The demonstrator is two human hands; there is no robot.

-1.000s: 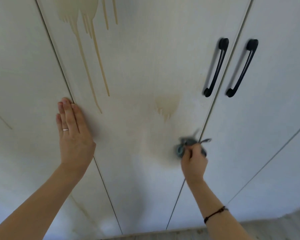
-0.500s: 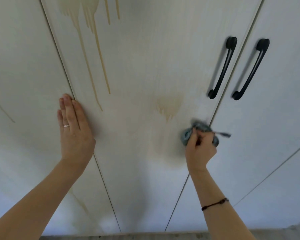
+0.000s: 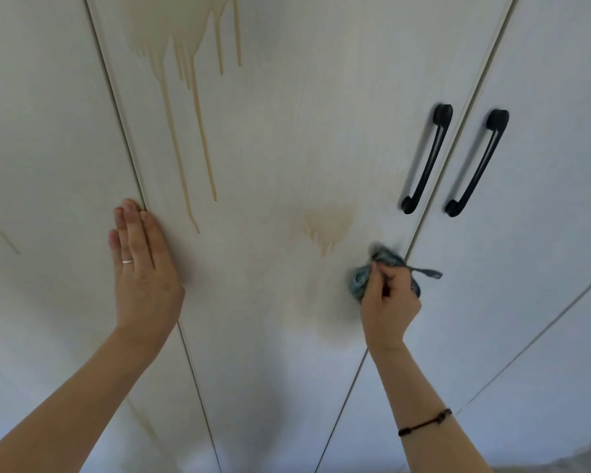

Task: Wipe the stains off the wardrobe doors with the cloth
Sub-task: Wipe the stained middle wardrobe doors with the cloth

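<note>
the right hand [image 3: 388, 298] grips a bunched blue-grey cloth [image 3: 382, 268], fingers curled round it, and presses it against the middle wardrobe door [image 3: 287, 131] close to that door's right edge; a thin strip of the cloth sticks out to the right across the seam; the cloth looks blurred; just up and left of it sits a small tan stain [image 3: 328, 228] with short drips; a larger stain [image 3: 181, 35] spreads near the top of the same door, its long thin runs trailing down toward the left hand [image 3: 144, 268]; the left hand lies flat on the door with straight fingers, holding nothing, its fingertips at the left seam; a ring [image 3: 127, 261] shows on one finger; two black handles [image 3: 427, 158] stand on either side of the right seam; a dark bracelet [image 3: 423, 423] circles the right wrist
</note>
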